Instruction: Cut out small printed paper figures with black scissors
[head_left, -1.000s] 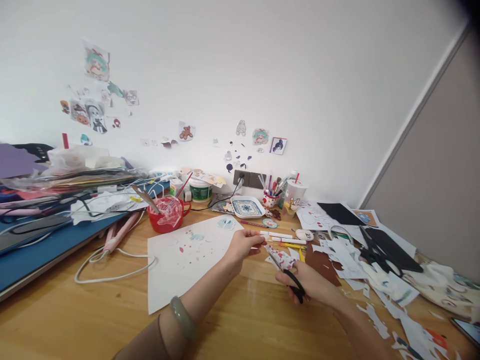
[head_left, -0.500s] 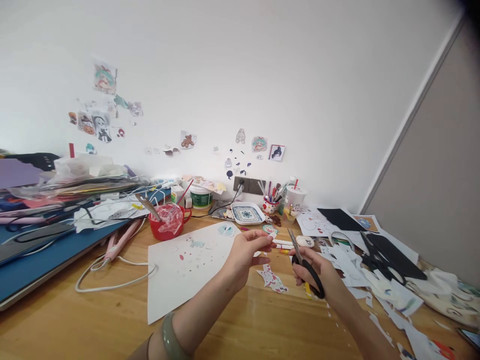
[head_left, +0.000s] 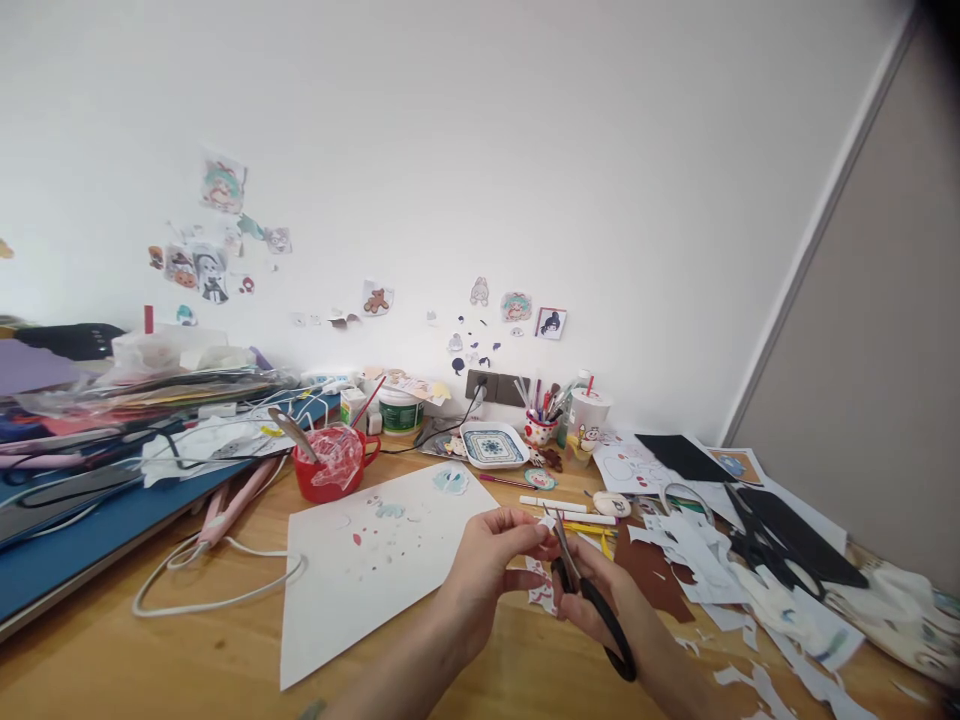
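While right fingers grip one pair of scissors, left fingers pinch one scrap, apparently paper.

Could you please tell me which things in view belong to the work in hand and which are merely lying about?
In use:
black-handled scissors, in the right hand
small paper piece, in the left hand

Apparently just lying about:
red cup
square patterned dish
drink cup

This looks like a craft desk, perhaps at home: a wooden table with paper scraps, markers, brushes, and pictures stuck on the wall.
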